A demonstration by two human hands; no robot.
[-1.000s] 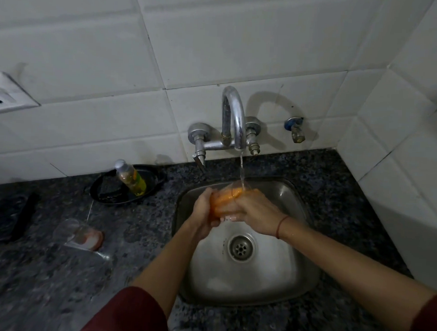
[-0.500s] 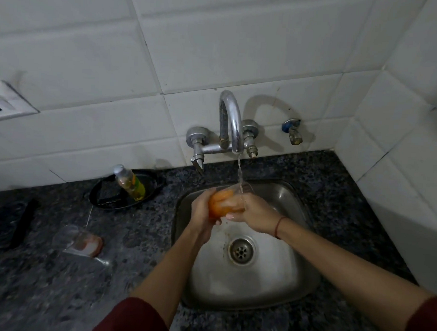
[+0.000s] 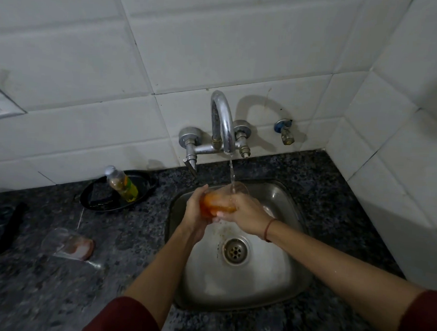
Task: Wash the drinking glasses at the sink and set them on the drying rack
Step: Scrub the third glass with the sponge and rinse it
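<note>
The drinking glass (image 3: 220, 203), orange toward its base, sits over the sink (image 3: 295, 218) under the running tap (image 3: 222, 120), gripped by left hand (image 3: 194, 214) and right hand (image 3: 246, 214); far left on the tabletop (image 3: 134, 241), a bottle (image 3: 122, 185), label unreadable, leans in a black dish (image 3: 150, 185).

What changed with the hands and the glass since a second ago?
Almost nothing. The left hand and right hand kept gripping the glass, orange sponge against it, under the running tap; only the grip shifted slightly. Nothing was picked up or let go. The bottle and sink stayed put.
</note>
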